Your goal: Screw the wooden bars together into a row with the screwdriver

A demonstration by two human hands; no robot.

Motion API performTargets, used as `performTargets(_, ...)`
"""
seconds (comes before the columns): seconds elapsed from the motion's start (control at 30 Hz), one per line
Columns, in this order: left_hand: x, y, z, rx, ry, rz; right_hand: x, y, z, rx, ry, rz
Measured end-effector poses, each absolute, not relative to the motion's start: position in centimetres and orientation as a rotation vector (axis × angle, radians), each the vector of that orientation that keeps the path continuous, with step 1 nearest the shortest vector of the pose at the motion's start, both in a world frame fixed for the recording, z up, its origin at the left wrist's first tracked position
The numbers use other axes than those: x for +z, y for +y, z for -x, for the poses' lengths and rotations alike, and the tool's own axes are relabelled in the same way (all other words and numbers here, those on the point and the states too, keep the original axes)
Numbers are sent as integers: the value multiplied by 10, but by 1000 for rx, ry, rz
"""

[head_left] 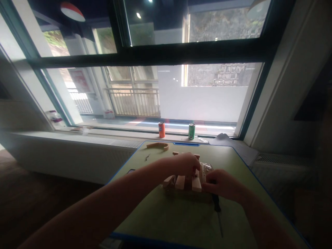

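Observation:
A small assembly of pale wooden slats (185, 182) lies in the middle of the green table (166, 218). My left hand (184, 164) rests on top of it, fingers curled down over the slats. My right hand (220, 184) is closed against the right end of the slats, beside a clear plastic bag (206, 168). A black-handled screwdriver (217, 210) lies under my right wrist, its shaft pointing toward me.
A curved wooden piece (157, 146) and a small dark part (147, 157) lie at the table's far left. An orange can (162, 130) and a green can (191, 131) stand on the windowsill. A radiator cover (114, 141) runs under the window.

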State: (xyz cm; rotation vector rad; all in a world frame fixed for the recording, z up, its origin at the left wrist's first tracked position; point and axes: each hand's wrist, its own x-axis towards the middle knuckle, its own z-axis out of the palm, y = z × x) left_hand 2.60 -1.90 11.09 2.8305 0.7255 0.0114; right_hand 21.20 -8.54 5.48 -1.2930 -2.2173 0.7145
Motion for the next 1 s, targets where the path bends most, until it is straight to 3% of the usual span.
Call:
performTargets(0.37,108,-15,-31,120,700,-2763,74,-85,-220,917,-1470,1358)
performTargets(0.6,98,-6,-27,74,731,-2557,69,-81,-213,902,-1332,1333)
performTargets(0.83,87,10,-17,67,670,-2362,96,-72,-213,521,-1098,1169)
performTargets(1.0,76,9,-17,167,640,-2270,146,-49,-199,226,-1499,1226)
